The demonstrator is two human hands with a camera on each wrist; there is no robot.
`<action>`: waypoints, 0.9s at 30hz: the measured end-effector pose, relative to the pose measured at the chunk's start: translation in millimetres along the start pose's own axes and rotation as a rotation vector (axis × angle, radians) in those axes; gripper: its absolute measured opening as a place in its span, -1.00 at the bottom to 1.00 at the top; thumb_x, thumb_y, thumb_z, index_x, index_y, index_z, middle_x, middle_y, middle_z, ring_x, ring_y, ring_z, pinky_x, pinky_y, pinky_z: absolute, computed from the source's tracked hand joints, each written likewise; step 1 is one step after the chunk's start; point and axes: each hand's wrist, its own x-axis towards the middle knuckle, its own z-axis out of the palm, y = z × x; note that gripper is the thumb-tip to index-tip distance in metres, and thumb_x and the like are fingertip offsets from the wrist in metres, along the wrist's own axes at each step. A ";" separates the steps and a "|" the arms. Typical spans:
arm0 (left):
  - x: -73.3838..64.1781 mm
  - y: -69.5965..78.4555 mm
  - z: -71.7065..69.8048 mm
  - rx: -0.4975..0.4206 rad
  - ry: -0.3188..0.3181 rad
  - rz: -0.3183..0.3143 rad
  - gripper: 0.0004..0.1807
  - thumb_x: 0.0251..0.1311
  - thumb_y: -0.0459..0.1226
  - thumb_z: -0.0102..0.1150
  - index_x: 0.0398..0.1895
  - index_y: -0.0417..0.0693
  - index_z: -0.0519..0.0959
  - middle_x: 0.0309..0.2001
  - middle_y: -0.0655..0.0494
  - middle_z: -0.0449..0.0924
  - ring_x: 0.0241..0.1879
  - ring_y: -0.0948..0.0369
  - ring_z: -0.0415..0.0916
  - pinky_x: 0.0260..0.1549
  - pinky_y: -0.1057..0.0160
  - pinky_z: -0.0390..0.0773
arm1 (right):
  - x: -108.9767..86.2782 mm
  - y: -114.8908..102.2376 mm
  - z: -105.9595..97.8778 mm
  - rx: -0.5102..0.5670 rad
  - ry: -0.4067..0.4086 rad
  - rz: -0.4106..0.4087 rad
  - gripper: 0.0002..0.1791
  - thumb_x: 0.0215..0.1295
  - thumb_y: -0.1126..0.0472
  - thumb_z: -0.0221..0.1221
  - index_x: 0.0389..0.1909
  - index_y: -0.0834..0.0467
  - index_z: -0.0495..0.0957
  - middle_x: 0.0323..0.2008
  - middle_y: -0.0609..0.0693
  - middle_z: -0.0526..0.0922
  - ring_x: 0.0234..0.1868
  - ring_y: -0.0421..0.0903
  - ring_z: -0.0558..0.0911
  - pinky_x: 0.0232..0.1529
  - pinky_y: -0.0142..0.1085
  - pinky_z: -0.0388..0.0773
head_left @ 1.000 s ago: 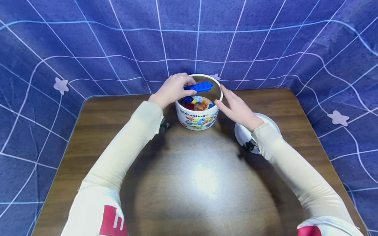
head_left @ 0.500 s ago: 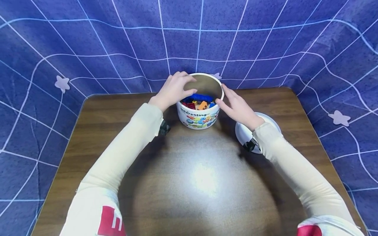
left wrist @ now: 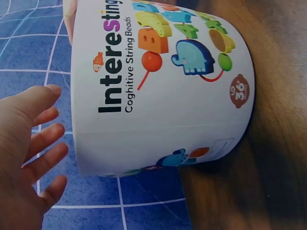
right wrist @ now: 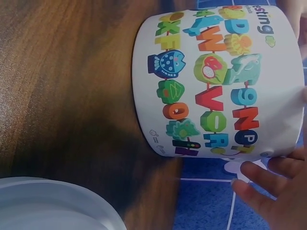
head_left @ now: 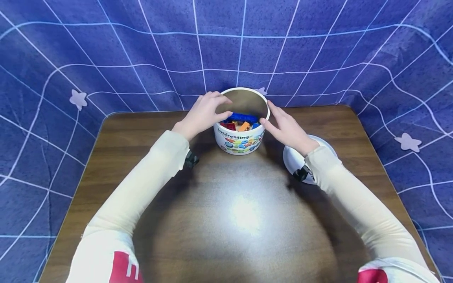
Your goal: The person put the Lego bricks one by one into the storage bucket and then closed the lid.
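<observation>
A round white tub (head_left: pixel 226 142) with "Interesting" and colourful letters printed on its side stands near the back of the table. Inside lie a long blue building brick (head_left: pixel 244 117), an orange brick (head_left: pixel 244 126), a red brick (head_left: pixel 231 126) and other pieces partly hidden by the wall. My left hand (head_left: pixel 202 113) is at the tub's left rim, thumb and fingers spread, with nothing between them; the left wrist view shows these fingers (left wrist: pixel 53 151) beside the opening. On the other side, my right hand (head_left: pixel 287 127) rests against the tub, thumb at the rim and fingers extended along the outside.
A round white lid (head_left: pixel 291 159) lies on the wooden table (head_left: pixel 219 220) beneath my right wrist. Blue curtain (head_left: pixel 226 51) with white lines and stars hangs close behind the tub and on both sides.
My left hand has let go of the long blue brick, which dropped from the opening onto the pieces in the tub. The hand has then drawn slightly left and down. My right hand stays at the tub.
</observation>
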 end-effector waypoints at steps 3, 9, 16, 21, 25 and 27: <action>-6.8 -0.9 0.6 -0.007 0.026 0.009 -0.57 0.41 -0.05 0.31 0.23 -0.03 0.66 0.21 0.00 0.61 0.26 -0.03 0.46 0.31 -0.17 0.36 | -1.5 0.8 -1.7 -0.004 -0.002 0.000 -0.10 0.57 -0.20 0.06 0.65 0.27 0.01 0.59 0.26 0.19 0.58 0.18 0.23 0.57 0.07 0.18; -25.6 1.3 1.0 -0.021 0.074 0.016 -0.61 0.39 -0.06 0.33 0.17 -0.03 0.69 0.12 -0.01 0.65 0.16 -0.04 0.49 0.15 -0.13 0.42 | -2.7 0.8 -6.1 -0.031 0.001 -0.010 -0.10 0.57 -0.22 0.05 0.64 0.28 0.05 0.57 0.26 0.23 0.56 0.18 0.26 0.55 0.08 0.21; -44.5 17.5 2.4 -0.017 0.113 0.044 -0.63 0.39 -0.07 0.34 0.14 -0.05 0.71 0.08 0.02 0.68 0.08 -0.01 0.51 -0.02 -0.05 0.44 | -15.8 2.6 -20.4 -0.062 0.004 -0.001 -0.18 0.57 -0.21 0.04 0.58 0.28 0.20 0.52 0.25 0.33 0.52 0.19 0.33 0.52 0.09 0.25; -53.5 32.6 5.5 -0.047 0.169 0.093 -0.67 0.38 -0.09 0.35 0.09 -0.04 0.73 0.00 0.04 0.71 0.02 0.02 0.55 -0.07 -0.02 0.45 | -30.1 10.2 -32.4 -0.076 0.014 -0.009 -0.30 0.58 -0.10 0.09 0.50 0.30 0.32 0.43 0.27 0.44 0.44 0.21 0.42 0.45 0.11 0.34; -59.0 47.7 14.8 -0.063 0.187 0.167 -0.72 0.36 -0.16 0.35 0.04 -0.08 0.74 -0.09 0.03 0.71 -0.04 0.02 0.60 -0.09 -0.04 0.51 | -42.6 23.9 -39.5 -0.090 0.032 -0.015 -0.37 0.58 -0.01 0.11 0.45 0.32 0.37 0.38 0.30 0.48 0.41 0.25 0.44 0.43 0.13 0.35; -61.2 56.0 21.4 -0.069 0.169 0.189 -0.73 0.35 -0.18 0.35 0.03 -0.08 0.74 -0.12 0.04 0.71 -0.07 0.05 0.62 -0.09 -0.02 0.56 | -49.7 32.4 -42.3 -0.099 0.043 -0.005 -0.41 0.57 0.03 0.11 0.43 0.33 0.40 0.35 0.30 0.51 0.39 0.25 0.46 0.41 0.14 0.37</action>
